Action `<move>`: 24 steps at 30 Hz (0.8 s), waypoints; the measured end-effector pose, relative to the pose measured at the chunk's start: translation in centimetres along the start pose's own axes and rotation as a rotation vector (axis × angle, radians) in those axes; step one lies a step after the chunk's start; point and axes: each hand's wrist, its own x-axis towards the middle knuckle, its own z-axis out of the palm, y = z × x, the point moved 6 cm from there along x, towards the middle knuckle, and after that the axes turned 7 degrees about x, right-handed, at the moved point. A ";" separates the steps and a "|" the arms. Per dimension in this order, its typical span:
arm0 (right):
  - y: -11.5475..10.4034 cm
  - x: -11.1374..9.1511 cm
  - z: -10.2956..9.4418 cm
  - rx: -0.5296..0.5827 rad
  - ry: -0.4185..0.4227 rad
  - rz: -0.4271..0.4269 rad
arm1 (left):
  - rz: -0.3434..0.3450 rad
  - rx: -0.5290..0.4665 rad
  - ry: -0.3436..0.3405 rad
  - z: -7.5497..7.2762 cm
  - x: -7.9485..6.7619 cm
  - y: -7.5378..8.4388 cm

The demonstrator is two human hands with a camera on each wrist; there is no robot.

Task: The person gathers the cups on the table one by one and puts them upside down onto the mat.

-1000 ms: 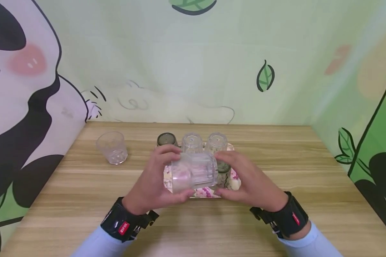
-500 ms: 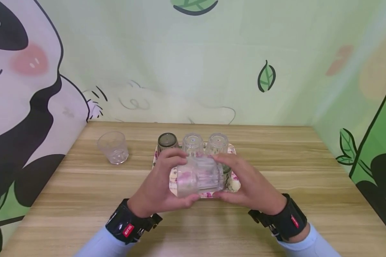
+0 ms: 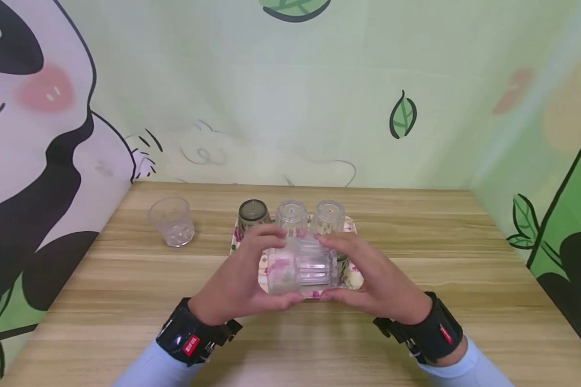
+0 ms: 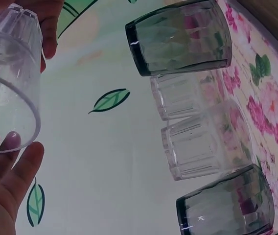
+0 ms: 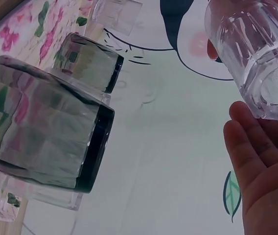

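Both hands hold a clear drinking glass [image 3: 314, 269] on its side in the air, low before the tray. My left hand [image 3: 244, 274] grips it around the mouth end, thumb below and fingers above. My right hand [image 3: 375, 271] grips the base end the same way. In the left wrist view the round rim of this glass [image 4: 19, 56] faces the camera; in the right wrist view its faceted base shows a small round mark. Behind it, a flowered tray [image 3: 351, 224] bears upside-down glasses: a dark grey glass [image 3: 254, 211], two clear glasses [image 3: 291, 214], and another dark glass [image 5: 41, 127], partly hidden.
A clear glass [image 3: 173, 221] stands mouth up on the wooden table [image 3: 126, 301], left of the tray. A printed cloth backdrop [image 3: 281, 97] with a panda and leaves rises behind the table and along both sides.
The held glass has shifted slightly right, and both hands still grip it at its two ends. The glasses on the tray and the one at the left stay where they were.
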 end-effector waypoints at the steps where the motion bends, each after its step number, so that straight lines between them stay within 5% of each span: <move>1: 0.0 0.1 0.0 0.005 0.003 -0.001 | -0.011 -0.001 -0.008 -0.1 0.0 -0.1; 15: 0.0 0.6 -0.1 0.002 0.011 0.018 | -0.097 0.086 -0.132 -0.2 -0.5 -1.2; 24: 1.0 0.6 0.0 -0.013 0.006 0.041 | -0.036 0.106 0.023 -1.9 -0.8 -2.3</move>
